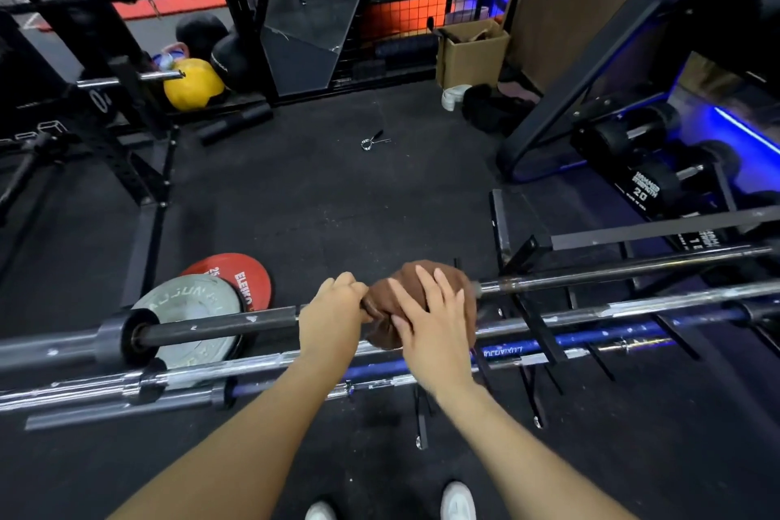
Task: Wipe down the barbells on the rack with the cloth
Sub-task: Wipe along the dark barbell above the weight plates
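Observation:
A brown cloth point(430, 279) is bunched over the top black barbell point(219, 323), which lies across the low horizontal rack point(536, 308). My left hand point(333, 312) grips the bar and an edge of the cloth just left of the bundle. My right hand point(434, 321) lies on the cloth with straight, spread fingers pressing it onto the bar. Below it sit a chrome barbell point(261, 367) and a blue barbell point(519, 348). Another dark barbell point(624, 270) runs to the right behind.
Red point(249, 277) and grey point(190, 300) weight plates lie on the floor behind the bars. A spring collar point(373, 139) lies on the black mat. A dumbbell rack point(658, 165) stands at right, a squat rack point(139, 131) at left, a cardboard box point(468, 55) at the back.

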`<state>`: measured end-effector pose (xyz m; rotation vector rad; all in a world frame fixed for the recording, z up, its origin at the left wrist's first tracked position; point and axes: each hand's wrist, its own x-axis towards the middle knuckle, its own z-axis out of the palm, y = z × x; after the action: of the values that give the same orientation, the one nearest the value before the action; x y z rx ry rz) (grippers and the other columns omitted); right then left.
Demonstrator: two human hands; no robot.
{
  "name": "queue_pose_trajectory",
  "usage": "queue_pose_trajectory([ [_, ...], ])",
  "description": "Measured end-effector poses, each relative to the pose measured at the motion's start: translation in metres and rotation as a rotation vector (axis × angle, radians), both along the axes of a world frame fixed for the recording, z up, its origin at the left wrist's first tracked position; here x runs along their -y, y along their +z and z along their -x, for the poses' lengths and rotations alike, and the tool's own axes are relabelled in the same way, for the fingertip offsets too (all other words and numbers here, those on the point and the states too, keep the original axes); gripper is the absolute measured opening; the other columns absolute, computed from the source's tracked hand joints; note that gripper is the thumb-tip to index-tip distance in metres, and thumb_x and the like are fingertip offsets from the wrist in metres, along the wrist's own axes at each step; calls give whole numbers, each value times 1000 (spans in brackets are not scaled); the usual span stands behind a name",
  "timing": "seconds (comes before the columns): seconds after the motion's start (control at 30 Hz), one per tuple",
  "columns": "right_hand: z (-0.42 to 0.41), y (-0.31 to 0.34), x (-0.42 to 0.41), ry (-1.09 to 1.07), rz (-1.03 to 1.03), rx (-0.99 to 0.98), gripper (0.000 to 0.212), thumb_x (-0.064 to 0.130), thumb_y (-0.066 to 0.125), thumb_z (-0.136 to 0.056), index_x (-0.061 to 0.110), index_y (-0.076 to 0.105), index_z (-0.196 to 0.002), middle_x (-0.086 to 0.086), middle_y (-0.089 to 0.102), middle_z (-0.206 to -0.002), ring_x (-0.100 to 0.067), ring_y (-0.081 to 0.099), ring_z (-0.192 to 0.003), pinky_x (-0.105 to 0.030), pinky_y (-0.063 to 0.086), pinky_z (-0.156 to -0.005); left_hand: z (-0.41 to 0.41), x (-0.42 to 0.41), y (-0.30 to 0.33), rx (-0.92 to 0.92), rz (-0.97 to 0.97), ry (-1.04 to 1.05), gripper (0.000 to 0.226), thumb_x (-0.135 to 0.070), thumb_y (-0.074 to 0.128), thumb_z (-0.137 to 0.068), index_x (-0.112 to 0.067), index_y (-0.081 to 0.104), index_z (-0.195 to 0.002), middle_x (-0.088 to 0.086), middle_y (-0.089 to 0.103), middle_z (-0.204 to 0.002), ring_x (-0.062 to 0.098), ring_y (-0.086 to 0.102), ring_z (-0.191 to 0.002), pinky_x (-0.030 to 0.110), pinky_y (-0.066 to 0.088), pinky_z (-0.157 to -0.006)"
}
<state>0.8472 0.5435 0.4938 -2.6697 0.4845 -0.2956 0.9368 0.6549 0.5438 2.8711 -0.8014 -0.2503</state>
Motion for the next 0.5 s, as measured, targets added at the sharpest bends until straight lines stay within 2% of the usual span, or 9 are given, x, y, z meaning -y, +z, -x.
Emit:
queue_pose_trajectory([
  [0.1,7,13,23,68,63,-1,51,52,34,-90,35,52,-134,-9,41,-147,-32,36,-137,-51,21,-112,-7,-3,4,-61,8,-7,16,-36,58,-91,-32,63,-105,-6,49,-101,13,46,-98,32,44,-65],
  [0.2,3,20,28,-112,-114,2,70,74,26,-79,37,55,-131,-7,35,-151,-26,24,-142,-40,7,-117,-12,-4,5,-100,-15,-14,20,-35,60,-89,-29,64,-107,-5,49,-101,14,47,-100,34,46,-70],
  [0.27,-12,18,6,-268,-142,19,73,78,30,-73,33,61,-122,-11,40,-146,-30,24,-141,-42,5,-117,-11,-5,4,-87,-17,-21,20,-35,61,-88,-26,64,-106,-5,49,-101,15,48,-100,33,45,-69],
  [0.4,-32,6,-25,-405,-14,97,45,54,41,-82,23,68,-101,-11,57,-124,-38,43,-126,-48,15,-110,-12,-6,3,-72,37,-30,22,-33,64,-87,-28,65,-109,-6,52,-100,14,49,-97,31,43,-67],
  [0.5,-24,3,-10,-281,124,158,33,39,44,-84,19,65,-98,-8,62,-111,-35,54,-109,-49,36,-102,-16,-6,3,-108,22,-51,31,-33,63,-88,-30,61,-119,-6,52,-106,14,50,-102,32,44,-71],
])
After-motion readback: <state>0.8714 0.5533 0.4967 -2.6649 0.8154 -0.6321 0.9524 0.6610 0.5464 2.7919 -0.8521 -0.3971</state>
